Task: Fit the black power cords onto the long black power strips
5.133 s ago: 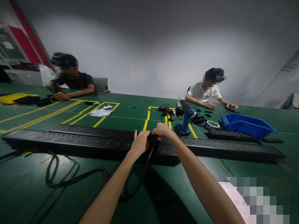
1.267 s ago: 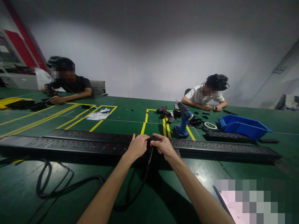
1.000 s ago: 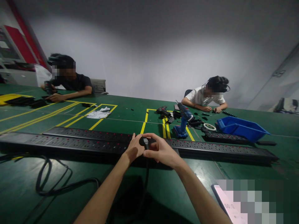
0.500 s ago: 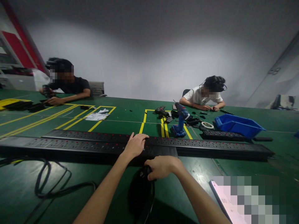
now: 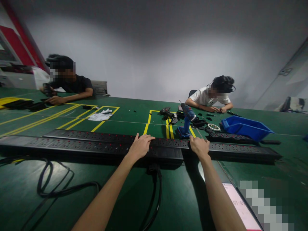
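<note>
A long black power strip [image 5: 79, 146] with red-dotted sockets lies across the table in front of me. Behind it is a second black power strip [image 5: 231, 147], reaching further right. My left hand [image 5: 141, 146] lies over the front strip near its right end, thumb raised, the other fingers bent over its far edge. Below that hand, a black plug [image 5: 154, 167] sits against the strip's near side, its black cable [image 5: 157, 199] running down towards me. My right hand [image 5: 200, 147] is over the rear strip, near the blue cordless drill [image 5: 185, 120]; its fingers bend down and are mostly hidden.
Beyond the strips stand a second drill [image 5: 166, 112], a white tape roll [image 5: 213, 127] and a blue bin [image 5: 247, 126]. Looped black cable [image 5: 45, 192] lies at left, a phone [image 5: 240, 205] at lower right. Two people [image 5: 72, 83] sit across the table.
My right hand has let go of the plug and moved up and right to the rear strip. The plug stays at the front strip. My left hand has hardly moved.
</note>
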The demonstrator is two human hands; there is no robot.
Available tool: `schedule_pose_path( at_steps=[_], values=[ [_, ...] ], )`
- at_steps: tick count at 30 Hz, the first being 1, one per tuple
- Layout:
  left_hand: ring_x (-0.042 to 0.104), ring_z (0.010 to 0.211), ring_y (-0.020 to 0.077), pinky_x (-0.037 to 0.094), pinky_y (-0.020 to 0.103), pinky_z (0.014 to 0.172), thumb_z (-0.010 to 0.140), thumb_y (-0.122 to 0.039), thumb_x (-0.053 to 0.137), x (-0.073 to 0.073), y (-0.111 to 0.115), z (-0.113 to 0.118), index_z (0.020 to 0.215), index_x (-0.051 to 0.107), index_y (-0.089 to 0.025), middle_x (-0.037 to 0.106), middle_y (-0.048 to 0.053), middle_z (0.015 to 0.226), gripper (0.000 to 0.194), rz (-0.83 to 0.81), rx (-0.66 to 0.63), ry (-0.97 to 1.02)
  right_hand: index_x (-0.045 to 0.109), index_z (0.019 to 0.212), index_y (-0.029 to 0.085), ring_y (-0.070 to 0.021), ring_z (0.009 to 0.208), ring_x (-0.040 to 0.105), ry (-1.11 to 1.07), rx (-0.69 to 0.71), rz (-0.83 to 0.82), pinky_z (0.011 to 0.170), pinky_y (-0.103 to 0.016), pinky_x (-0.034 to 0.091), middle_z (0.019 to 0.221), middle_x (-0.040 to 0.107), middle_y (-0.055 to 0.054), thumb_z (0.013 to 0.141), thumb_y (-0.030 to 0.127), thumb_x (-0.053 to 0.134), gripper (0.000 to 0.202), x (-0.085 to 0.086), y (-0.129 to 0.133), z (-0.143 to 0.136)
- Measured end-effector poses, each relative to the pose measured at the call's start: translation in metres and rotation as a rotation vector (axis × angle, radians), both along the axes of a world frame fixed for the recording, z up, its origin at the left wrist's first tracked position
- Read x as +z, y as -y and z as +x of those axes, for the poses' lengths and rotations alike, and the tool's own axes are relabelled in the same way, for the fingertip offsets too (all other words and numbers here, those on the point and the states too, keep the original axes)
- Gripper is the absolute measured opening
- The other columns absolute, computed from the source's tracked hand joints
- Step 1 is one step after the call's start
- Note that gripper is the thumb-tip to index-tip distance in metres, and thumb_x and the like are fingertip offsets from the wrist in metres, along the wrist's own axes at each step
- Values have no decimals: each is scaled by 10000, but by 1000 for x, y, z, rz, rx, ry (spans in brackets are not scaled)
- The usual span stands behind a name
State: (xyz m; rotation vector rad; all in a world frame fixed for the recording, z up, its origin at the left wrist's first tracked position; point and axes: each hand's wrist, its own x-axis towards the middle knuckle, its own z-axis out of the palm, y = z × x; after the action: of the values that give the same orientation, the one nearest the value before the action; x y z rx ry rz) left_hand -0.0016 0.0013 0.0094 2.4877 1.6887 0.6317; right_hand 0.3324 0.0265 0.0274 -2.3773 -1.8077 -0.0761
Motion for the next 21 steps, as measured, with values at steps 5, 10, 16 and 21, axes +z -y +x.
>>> schedule_pose_path(
  at_steps=[5, 10, 16, 21],
  values=[
    [470, 1338, 225, 132, 633, 1175, 993, -282, 313, -2, -1, 1, 1287, 585, -353, 572, 28, 1394, 407, 9, 7, -7, 742, 890, 85, -312, 1014, 616, -20, 4, 40, 945, -440, 268, 980, 710, -204, 975, 384, 229, 600, -6, -3, -7],
    [480, 1327, 218, 75, 630, 1188, 979, -246, 320, -1, 1, 1, 1256, 599, -332, 587, 20, 1376, 402, 15, 6, 21, 744, 859, 101, -308, 993, 613, -32, 46, 70, 932, -446, 264, 946, 711, -198, 967, 367, 243, 577, -7, -4, -27],
    [534, 1258, 192, 161, 555, 1206, 949, -181, 328, 3, 4, -1, 1197, 620, -300, 620, 5, 1325, 401, 6, 4, 70, 740, 848, 109, -303, 988, 615, -44, 84, 79, 951, -450, 264, 939, 710, -197, 970, 377, 245, 577, -8, -2, -44],
    [532, 1265, 192, 153, 537, 1214, 958, -226, 343, 3, 4, -4, 1267, 574, -261, 618, 30, 1334, 388, 7, 21, 97, 740, 861, 97, -304, 1002, 617, -54, 86, 83, 956, -438, 272, 961, 708, -210, 978, 460, 235, 632, -4, 1, -40]
  ],
)
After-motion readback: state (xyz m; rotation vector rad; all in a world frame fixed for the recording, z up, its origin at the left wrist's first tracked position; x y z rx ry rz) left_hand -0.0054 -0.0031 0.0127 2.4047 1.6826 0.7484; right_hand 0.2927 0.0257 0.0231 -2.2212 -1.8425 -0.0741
